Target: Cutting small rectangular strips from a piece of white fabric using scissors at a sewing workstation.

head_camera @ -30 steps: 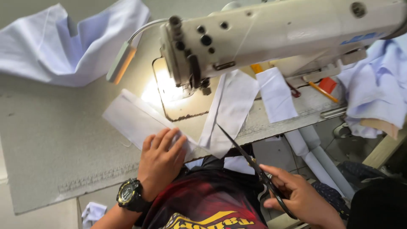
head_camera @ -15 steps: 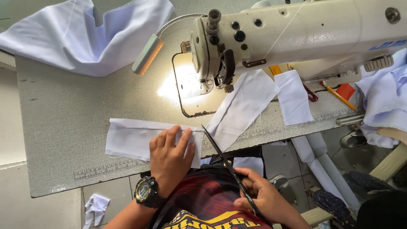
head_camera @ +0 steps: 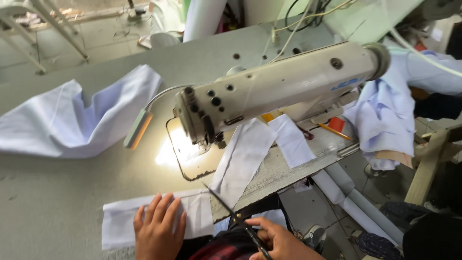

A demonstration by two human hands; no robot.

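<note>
My left hand [head_camera: 159, 230] lies flat, fingers spread, on a white fabric strip [head_camera: 120, 221] at the near edge of the grey sewing table [head_camera: 72, 188]. My right hand [head_camera: 281, 240] grips a pair of dark scissors [head_camera: 226, 209]; their blades point up and left toward the right end of that strip. A second white strip [head_camera: 243, 159] runs from the table edge up under the needle area of the cream sewing machine [head_camera: 279, 86]. The lit needle plate [head_camera: 185, 154] glows beside it.
A large pale blue cloth [head_camera: 72, 120] lies at the table's left. More pale blue fabric [head_camera: 390, 110] is piled at the right, by a pencil [head_camera: 334, 131] and a red object [head_camera: 337, 124]. A small lamp [head_camera: 137, 129] hangs by the machine head. White pipes [head_camera: 351, 202] run below.
The view has tilted so the machine sits higher and more slanted. My left hand stays pressed on the strip. The scissors have kept near the strip's right end.
</note>
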